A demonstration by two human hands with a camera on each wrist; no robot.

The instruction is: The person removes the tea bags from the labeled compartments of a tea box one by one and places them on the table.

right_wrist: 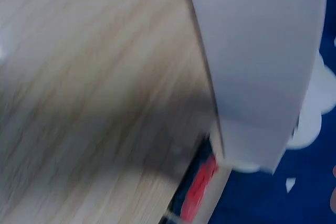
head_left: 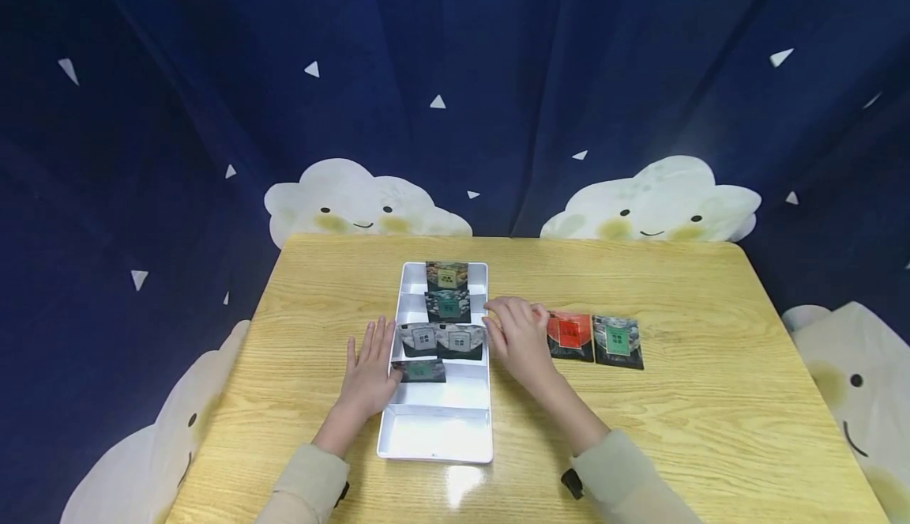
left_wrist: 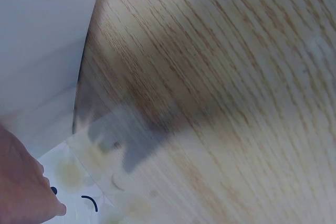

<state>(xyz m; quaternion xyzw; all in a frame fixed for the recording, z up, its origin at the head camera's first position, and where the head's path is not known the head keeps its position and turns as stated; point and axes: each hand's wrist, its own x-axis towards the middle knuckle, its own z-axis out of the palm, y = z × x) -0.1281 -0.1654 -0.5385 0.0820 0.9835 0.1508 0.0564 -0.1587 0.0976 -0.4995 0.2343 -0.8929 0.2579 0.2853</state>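
Note:
A white divided tray (head_left: 435, 435) lies lengthwise on the table, holding several flat sachets. From the back come a yellow-labelled sachet (head_left: 447, 277), a green-labelled one (head_left: 449, 307), two grey-labelled sachets (head_left: 460, 340) side by side, and another green-labelled sachet (head_left: 419, 371). Along the tray's left rim rests my left hand (head_left: 367, 379), fingers extended and thumb beside the nearest green-labelled sachet. My right hand (head_left: 522, 340) is at the right rim with loosely bent fingers, thumb and index apart. To its right lies a red sachet (head_left: 569, 336), partly behind the hand.
Right of the red sachet, another green-labelled sachet (head_left: 618, 341) lies on the wooden table (head_left: 682, 429). A dark blue curtain (head_left: 455, 50) with white triangles and smiling clouds hangs behind and beside the table. The tray wall (right_wrist: 257, 66) fills much of the right wrist view.

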